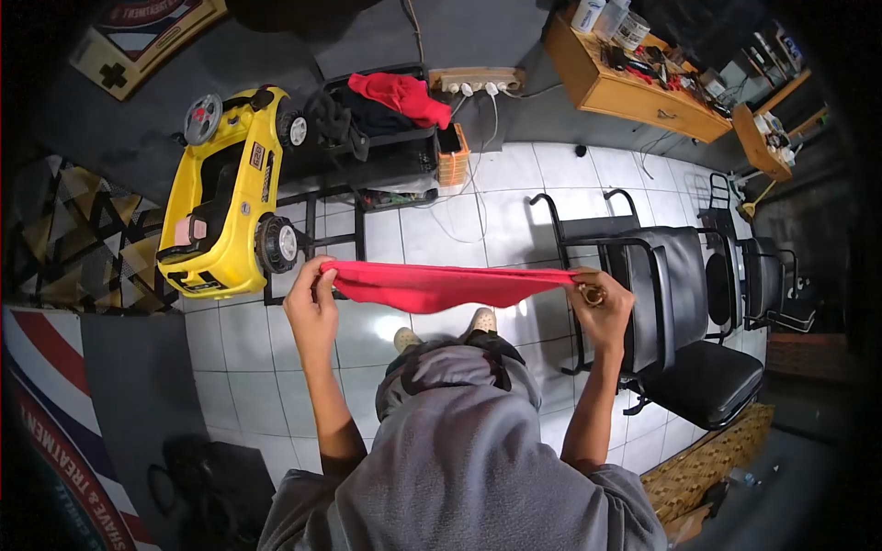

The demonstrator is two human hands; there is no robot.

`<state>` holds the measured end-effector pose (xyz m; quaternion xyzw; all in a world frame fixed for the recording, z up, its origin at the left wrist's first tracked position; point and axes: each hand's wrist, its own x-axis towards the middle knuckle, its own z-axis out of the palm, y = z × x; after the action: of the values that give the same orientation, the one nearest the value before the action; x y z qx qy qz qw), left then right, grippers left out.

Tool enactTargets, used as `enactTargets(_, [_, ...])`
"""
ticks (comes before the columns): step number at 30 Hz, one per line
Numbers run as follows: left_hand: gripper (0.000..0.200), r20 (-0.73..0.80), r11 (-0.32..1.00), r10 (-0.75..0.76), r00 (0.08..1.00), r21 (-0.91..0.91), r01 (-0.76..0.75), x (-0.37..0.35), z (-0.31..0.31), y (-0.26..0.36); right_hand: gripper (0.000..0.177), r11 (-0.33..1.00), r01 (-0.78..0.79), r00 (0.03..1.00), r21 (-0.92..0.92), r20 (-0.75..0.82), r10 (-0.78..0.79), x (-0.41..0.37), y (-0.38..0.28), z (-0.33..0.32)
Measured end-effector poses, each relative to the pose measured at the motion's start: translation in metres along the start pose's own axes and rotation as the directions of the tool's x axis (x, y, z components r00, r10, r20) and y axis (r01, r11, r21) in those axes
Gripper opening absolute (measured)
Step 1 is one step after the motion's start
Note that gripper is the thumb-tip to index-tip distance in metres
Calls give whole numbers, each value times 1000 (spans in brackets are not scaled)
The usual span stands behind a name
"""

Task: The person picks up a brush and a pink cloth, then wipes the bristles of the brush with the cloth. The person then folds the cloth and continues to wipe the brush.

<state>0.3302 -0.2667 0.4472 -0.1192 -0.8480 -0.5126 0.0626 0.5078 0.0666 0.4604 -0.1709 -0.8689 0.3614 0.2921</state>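
Observation:
A red cloth (432, 287) is stretched sideways in the air in front of my body, its upper edge nearly straight and its lower edge sagging. My left hand (312, 298) pinches its left end between thumb and fingers. At the other end, my right hand (602, 303) grips the right corner, with a ring-like metallic item showing at its fingers. Both hands are at about the same height, above the tiled floor and my feet.
A yellow toy car (230, 202) stands at the left. Behind is a black rack (395, 151) holding another red cloth (400, 96). Black chairs (680, 285) are at the right, and a wooden drawer table (634, 87) at the back right.

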Motion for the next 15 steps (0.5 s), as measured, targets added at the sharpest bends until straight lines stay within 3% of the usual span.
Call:
enactTargets(2, [12,48,996,-91,995,-11,92,-2,2,6,18,996,51,998,-70,38,-49,1,6,-6])
enactTargets(5, [11,137,925,-197,971,-303,230,-2,10,17,17,998,17,997,-67,74,-12,3,0,-12])
enactTargets(8, [13,109,949,-56,992,-304,87,-2,19,0,16,997,-69,997,37,42,68,-2,1,-12])
enactTargets(11, [15,186,986,147,971,-106,-129,-3,11,-3,16,929,-244,966,278,-14,258,-7,-6,-11])
enactTargets(13, [15,206,990,96,974,-123,-71,-5,7,-5,18,803,-399,898,443,11,440,-4,-29,-12])
enactTargets(15, [14,196,992,59,979,-125,-34,-6,6,-1,19,988,-155,988,30,23,154,-2,-22,-18])
